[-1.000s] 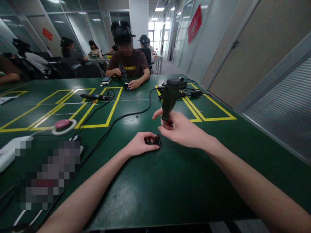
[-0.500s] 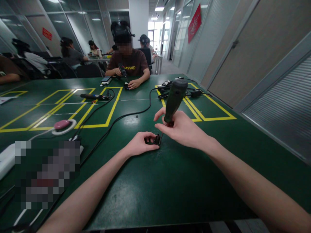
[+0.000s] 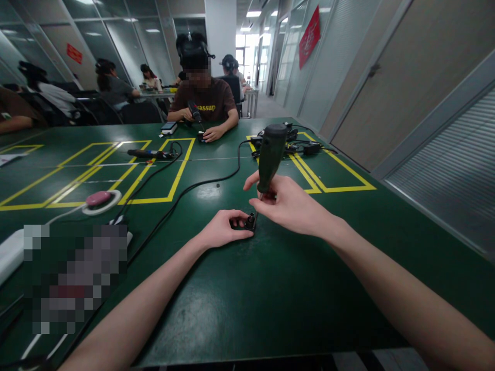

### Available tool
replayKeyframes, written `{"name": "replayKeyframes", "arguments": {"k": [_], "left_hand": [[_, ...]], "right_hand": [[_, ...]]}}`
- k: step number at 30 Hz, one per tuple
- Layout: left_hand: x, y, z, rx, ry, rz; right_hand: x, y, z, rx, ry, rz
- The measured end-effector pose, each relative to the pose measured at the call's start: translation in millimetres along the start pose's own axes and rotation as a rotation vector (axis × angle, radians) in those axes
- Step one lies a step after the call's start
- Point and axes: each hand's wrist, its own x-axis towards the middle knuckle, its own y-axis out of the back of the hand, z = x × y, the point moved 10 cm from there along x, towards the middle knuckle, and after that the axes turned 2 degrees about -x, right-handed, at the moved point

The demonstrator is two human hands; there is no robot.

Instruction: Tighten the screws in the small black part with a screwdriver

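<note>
So from my seat the green tabletop (image 3: 309,293) fills most of the view, with yellow tape (image 3: 152,201) outlining areas toward the far side, I guess to give stuff set spots. A co-worker (image 3: 207,100) sits across it, well apart from my hands. The black cable bundle (image 3: 309,149) lies around the far right outlines, probably parked there so it doesn't snag my arms. My right hand (image 3: 292,203) is curled in around the screwdriver (image 3: 270,154), gripping low near the shaft, handle up and leaning a bit, likely for fine steering over brute force. My left hand (image 3: 222,229) is low at the tabletop, pinching the small black part (image 3: 250,221) between thumb and fingers, presumably so it can't slide or spin. That part's right in front of me, shaft coming down at its right side; can't tell if the tip's seated.
</note>
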Motion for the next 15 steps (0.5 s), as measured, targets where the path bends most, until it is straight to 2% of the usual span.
{"name": "replayKeyframes", "arguments": {"k": [15], "left_hand": [[-0.6,-0.4,-0.3,-0.009,0.013,-0.007]], "right_hand": [[-1.1,-1.5,1.3,-0.052,0.008,-0.033]]}}
